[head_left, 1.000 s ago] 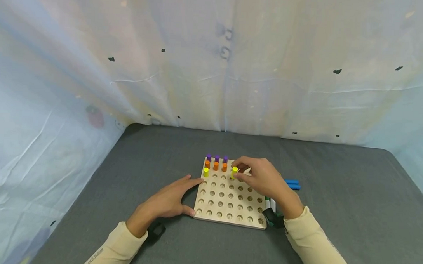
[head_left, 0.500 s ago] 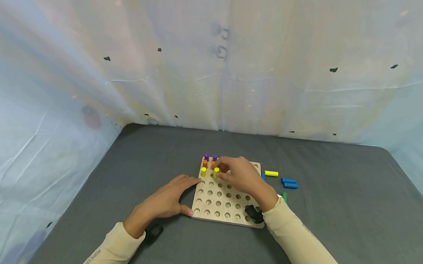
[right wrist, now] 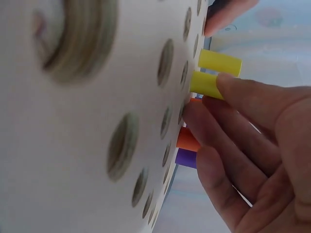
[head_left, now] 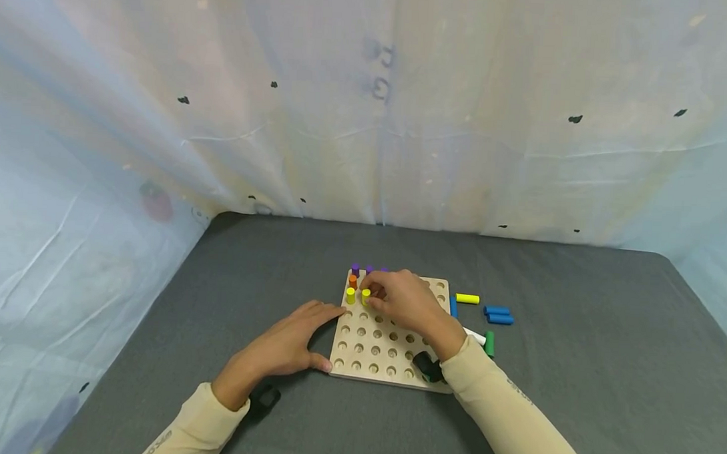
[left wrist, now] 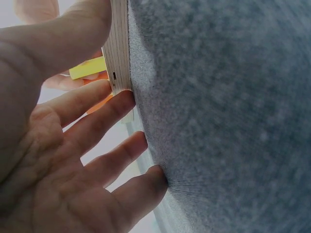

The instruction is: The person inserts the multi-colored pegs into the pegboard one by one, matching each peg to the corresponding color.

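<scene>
A square wooden pegboard (head_left: 395, 352) with rows of holes lies on the grey cloth. My right hand (head_left: 376, 293) reaches over its far left part and pinches a yellow peg (head_left: 366, 296) standing in a hole, beside a second yellow peg (head_left: 350, 295). The right wrist view shows the held yellow peg (right wrist: 206, 83) under my fingertip, with an orange peg (right wrist: 187, 141) and a purple peg (right wrist: 186, 158) behind. My left hand (head_left: 326, 336) lies flat on the cloth, its fingers (left wrist: 97, 114) and thumb against the board's left edge (left wrist: 119, 48).
Purple pegs (head_left: 355, 269) and an orange peg (head_left: 352, 280) stand in the far rows. To the right of the board, loose pegs lie on the cloth: yellow (head_left: 466, 299), two blue (head_left: 499, 315), green (head_left: 489, 343), white (head_left: 475, 336). Pale sheeting walls the table.
My right hand has carried the yellow peg leftward along the board's third row to sit beside the other yellow peg, uncovering the loose pegs on the right. The left hand has stayed put.
</scene>
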Action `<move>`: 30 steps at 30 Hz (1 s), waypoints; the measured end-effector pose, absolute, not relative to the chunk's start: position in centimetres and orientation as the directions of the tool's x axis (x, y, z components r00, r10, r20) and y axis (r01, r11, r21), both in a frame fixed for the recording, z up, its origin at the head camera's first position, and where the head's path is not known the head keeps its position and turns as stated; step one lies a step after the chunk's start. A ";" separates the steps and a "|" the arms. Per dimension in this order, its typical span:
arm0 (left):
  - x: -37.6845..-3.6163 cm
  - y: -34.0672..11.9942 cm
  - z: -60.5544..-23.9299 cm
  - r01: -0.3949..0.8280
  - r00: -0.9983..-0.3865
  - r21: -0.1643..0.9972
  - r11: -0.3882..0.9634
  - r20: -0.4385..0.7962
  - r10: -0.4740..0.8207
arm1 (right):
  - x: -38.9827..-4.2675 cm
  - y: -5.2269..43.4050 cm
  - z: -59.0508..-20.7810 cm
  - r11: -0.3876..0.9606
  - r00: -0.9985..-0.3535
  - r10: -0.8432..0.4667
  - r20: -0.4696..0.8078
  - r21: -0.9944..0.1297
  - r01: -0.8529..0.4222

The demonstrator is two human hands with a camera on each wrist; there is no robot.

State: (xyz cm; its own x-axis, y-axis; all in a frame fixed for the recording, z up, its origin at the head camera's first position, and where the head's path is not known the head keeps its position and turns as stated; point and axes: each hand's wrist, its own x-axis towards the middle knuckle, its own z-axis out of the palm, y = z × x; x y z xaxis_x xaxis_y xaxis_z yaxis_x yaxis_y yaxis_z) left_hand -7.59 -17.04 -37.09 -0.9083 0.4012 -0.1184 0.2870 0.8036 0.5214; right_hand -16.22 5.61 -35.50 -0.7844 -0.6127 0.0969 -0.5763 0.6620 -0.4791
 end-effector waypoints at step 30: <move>-7.7 -16.7 -36.8 0.210 -0.922 0.506 0.837 -0.183 0.342 | -18.4 17.8 -35.0 0.700 -0.789 -0.596 0.148 -0.384 -0.602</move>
State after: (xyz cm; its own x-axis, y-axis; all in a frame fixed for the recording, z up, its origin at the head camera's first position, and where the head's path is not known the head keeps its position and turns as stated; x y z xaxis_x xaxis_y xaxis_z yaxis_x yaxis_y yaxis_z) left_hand -7.67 -16.74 -36.84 -0.9217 0.3423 -0.1826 0.2104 0.8365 0.5060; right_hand -18.41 17.78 -34.97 -0.7889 -0.5965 0.1478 -0.6015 0.7005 -0.3840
